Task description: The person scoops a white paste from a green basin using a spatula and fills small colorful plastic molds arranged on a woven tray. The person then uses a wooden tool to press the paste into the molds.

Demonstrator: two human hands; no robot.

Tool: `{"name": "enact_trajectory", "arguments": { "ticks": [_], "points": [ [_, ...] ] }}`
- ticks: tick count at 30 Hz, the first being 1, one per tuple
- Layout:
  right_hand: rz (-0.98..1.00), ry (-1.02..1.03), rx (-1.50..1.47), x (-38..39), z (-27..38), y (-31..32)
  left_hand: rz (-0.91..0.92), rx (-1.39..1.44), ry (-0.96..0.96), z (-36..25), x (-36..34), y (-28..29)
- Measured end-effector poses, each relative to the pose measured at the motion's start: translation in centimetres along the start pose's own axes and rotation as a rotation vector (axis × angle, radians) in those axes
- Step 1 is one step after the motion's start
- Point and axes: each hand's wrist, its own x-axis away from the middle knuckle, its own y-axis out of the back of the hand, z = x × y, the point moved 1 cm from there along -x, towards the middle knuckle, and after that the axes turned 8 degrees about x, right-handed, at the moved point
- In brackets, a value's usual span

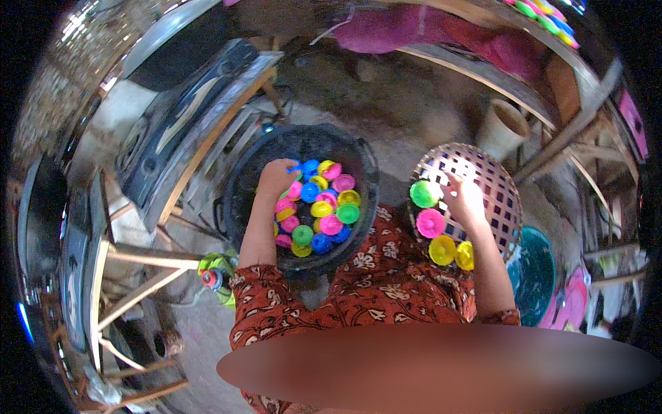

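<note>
Green cup (424,194) lies just left of the right-hand grip (466,201), which seems loosely spread beside it.

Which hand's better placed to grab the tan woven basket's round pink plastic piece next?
Likely the right hand: it's over the basket, close to the pink piece. The left hand is over the round black plastic tub.

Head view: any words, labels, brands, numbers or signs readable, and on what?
None readable.
Tub, basket, cups: no lettering visible.
Dark panel: pale curved mark, no letters I can make out.
Green-and-red object: too small and blurred to tell.
</note>
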Motion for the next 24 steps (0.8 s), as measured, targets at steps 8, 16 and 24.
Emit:
{"name": "enact_trajectory", "arguments": {
  "ticks": [8, 16, 24],
  "points": [
    [0.033, 0.093, -0.003, 1.6, 0.9, 2.8, 0.571, -0.478, 0.253, 7.9, 0.5, -6.1],
    [0.08, 0.123, 0.013, 2.6, 0.8, 3.9, 0.21, -0.197, 0.214, 11.6, 2.9, -8.2],
    [0.172, 0.181, 0.015, 1.4, 3.0, 4.1, 0.112, 0.844, 0.437, 6.8, 2.8, -0.4]
  ]
}}
